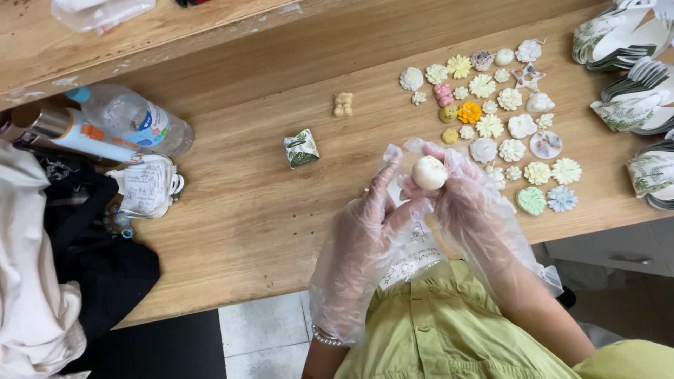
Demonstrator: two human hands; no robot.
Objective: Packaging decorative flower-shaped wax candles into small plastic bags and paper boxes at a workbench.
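Both my hands wear loose clear plastic gloves. My right hand (467, 203) pinches a small round cream-white moulded piece (429, 173) at its fingertips, above the wooden table (246, 210). My left hand (365, 231) is beside it, fingers raised and touching the right hand's glove, with a small clear printed bag (414, 249) held under the palms. Just right of the hands lie many small flower-shaped pieces (491, 112) in white, yellow, orange, pink, green and blue.
A small folded leaf-print box (301, 148) and a little tan bear figure (342, 104) lie on the table. Flat leaf-print box blanks (632, 70) are stacked at the right edge. A plastic water bottle (133, 119), a tube and dark and white cloth lie left.
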